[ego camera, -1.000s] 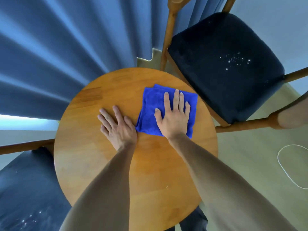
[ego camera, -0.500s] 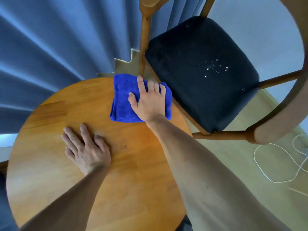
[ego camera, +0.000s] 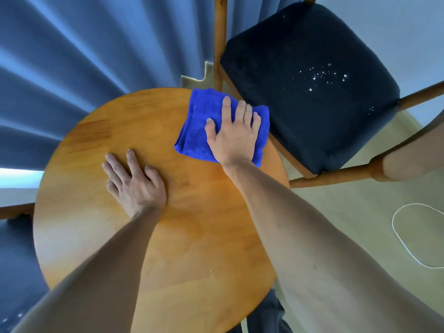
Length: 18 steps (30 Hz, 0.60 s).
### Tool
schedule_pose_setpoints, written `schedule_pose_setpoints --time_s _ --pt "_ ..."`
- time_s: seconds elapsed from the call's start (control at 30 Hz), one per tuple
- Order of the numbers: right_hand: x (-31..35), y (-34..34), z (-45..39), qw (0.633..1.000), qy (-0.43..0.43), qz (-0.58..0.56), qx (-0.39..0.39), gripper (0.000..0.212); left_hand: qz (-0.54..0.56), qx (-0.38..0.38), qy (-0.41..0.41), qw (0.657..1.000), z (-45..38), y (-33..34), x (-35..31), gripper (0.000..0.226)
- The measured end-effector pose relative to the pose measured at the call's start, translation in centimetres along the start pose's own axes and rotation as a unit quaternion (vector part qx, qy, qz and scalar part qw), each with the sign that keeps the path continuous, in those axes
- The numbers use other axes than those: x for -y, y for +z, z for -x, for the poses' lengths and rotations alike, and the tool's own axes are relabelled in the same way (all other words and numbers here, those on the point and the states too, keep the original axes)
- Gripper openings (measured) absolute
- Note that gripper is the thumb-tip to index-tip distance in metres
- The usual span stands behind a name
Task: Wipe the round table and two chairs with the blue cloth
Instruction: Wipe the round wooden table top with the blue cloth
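your right hand lies flat on the folded blue cloth, fingers straight and a little spread, pressing it onto the far right part of the round bench; the cloth's far edge reaches the bench rim. your left hand rests palm down on the bare wood near the middle, fingers straight, holding nothing, well apart from the cloth. just beyond the cloth stands a wooden chair with a dark seat cushion carrying a scatter of white specks. a second dark seat shows at the lower left edge. blue curtains hang behind the bench, and a white cord loops on the floor at right.
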State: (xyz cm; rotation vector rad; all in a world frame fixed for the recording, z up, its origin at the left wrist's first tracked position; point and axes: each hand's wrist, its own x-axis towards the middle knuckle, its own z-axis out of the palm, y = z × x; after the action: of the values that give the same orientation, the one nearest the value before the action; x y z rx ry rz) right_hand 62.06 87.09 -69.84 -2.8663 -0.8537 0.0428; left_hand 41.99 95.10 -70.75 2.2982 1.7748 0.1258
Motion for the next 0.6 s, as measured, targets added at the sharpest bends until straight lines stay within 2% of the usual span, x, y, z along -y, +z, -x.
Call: schedule_pose_setpoints --time_s 0.27,0.33,0.43,0.6 --pt "-7.2 -1.1 6.4 0.999 0.036 0.009 0.008 0.067 -0.05 0.043 0.03 0.997 0.9 -1.4 1.0 0.055" --pt "-8.4 -1.5 8.5 0.998 0.052 0.015 0.016 0.067 -0.053 0.055 0.013 0.997 2.5 -2.0 2.2 0.054" --pt "-9.2 -1.9 12.1 0.997 0.073 0.014 0.019 0.067 -0.05 0.062 -0.016 0.997 6.1 -2.8 4.2 0.055" --pt "-9.3 -2.1 18.7 0.992 0.123 0.012 0.021 0.066 -0.038 0.081 0.018 0.996 9.7 -3.3 7.0 0.055"
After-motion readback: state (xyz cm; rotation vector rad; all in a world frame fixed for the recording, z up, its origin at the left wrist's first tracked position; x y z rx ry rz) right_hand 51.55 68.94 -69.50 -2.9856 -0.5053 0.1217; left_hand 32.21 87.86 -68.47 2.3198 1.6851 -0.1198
